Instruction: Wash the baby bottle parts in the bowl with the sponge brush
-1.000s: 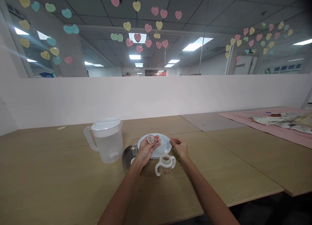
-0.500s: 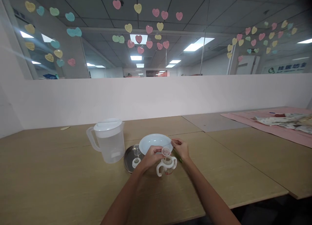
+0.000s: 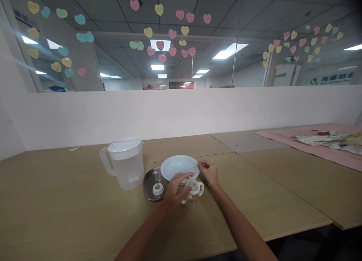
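Note:
A baby bottle (image 3: 195, 197) with white side handles stands upright on the table. A round, ringed translucent disc (image 3: 193, 184) now lies over its mouth. My left hand (image 3: 175, 189) is beside the bottle, thumb and fingers apart around the disc's left side; the thumb tip appears to touch its edge. My right hand (image 3: 208, 172) is closed, pinching a thin rod (image 3: 185, 169) that reaches left over the white bowl (image 3: 169, 165). A dark green strip (image 3: 205, 180) shows under this hand; whether it belongs to the rod I cannot tell.
A dark metal tray (image 3: 147, 187) left of the bottle holds a white bottle collar (image 3: 157, 189) and a clear cap (image 3: 158, 174). A lidded water jug (image 3: 128, 167) stands farther left. A pink cloth (image 3: 278, 136) with crumpled fabric (image 3: 325, 141) lies at the right.
My left hand has lowered the disc onto the bottle's mouth, and its fingers have spread. My right hand keeps its pinch on the rod in nearly the same place.

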{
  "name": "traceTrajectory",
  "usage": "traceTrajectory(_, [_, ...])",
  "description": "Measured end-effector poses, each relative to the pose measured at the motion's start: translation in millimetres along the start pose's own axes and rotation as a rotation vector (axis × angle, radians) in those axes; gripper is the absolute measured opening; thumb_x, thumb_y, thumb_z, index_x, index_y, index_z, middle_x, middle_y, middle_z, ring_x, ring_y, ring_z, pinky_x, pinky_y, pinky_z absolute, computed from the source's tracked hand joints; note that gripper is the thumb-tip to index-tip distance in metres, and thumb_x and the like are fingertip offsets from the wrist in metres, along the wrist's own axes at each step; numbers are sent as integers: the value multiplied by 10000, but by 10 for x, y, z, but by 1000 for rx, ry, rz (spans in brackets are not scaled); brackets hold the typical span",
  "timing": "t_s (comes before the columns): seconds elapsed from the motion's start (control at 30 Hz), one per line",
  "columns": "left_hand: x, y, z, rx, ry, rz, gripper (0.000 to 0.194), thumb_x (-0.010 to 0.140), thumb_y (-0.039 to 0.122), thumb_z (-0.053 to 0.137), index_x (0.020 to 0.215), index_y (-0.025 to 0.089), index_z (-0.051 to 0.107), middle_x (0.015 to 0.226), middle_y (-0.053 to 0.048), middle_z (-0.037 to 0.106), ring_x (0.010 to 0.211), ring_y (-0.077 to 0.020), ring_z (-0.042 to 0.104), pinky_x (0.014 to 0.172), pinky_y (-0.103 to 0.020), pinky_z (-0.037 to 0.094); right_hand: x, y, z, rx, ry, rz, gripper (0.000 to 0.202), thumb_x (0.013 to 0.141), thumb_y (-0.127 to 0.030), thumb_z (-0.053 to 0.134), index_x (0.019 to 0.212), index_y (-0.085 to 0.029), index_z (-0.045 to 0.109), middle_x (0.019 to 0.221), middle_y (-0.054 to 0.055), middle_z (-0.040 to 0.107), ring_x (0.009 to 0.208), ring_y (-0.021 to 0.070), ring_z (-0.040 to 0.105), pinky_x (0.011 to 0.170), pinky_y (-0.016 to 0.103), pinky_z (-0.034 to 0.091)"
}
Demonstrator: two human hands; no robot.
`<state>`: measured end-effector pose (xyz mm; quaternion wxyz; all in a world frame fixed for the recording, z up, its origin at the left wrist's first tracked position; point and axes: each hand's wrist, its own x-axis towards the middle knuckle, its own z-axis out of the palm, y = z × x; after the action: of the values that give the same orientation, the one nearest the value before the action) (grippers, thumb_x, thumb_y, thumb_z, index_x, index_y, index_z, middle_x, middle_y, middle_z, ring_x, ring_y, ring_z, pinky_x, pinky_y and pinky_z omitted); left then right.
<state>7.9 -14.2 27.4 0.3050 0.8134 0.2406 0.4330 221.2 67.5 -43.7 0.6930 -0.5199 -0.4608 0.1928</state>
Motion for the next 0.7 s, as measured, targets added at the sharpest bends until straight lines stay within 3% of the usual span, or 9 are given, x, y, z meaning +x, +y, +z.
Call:
traceTrajectory(0.13, [-37,20,41,145,-44,11,578,705,382,659,1228,183,514,1153,-97,597,1031,-226,554,930,-353,425,-36,-32,5,-103,2,-40,329,625,-441,646,796,-168,713,727,74,702,655,185,614,648,304,490])
traceTrajectory(0.33, [-12,-41,8,198,-11,-13,560,710,317,635,1237,200,486,1111,-89,591,1008,-201,551,926,-338,432,-58,-36,11,-156,-17,-58,287,635,-404,625,798,-185,712,739,66,702,613,169,591,620,291,472])
traceTrajectory(0.5, [-9,-120,-39,188,4,44,584,711,322,614,1259,186,461,1123,-96,591,1022,-216,541,928,-348,415,-73,-60,9,-151,-25,-60,281,636,-418,621,775,-187,703,743,63,697,612,170,583,613,290,463])
traceTrajectory(0.63, [12,-263,-203,143,260,45,341,759,233,428,1062,174,575,1059,-71,625,1015,-212,542,922,-335,396,-101,-88,-8,-208,-29,-97,269,657,-429,602,756,-198,698,782,60,693,638,175,588,638,292,454])
traceTrajectory(0.7, [23,-367,-331,217,419,-70,252,725,185,382,859,183,595,918,-43,644,926,-200,565,868,-313,414,-118,-101,-15,-266,-38,-145,255,690,-416,572,759,-202,694,825,59,689,677,176,594,670,293,452])
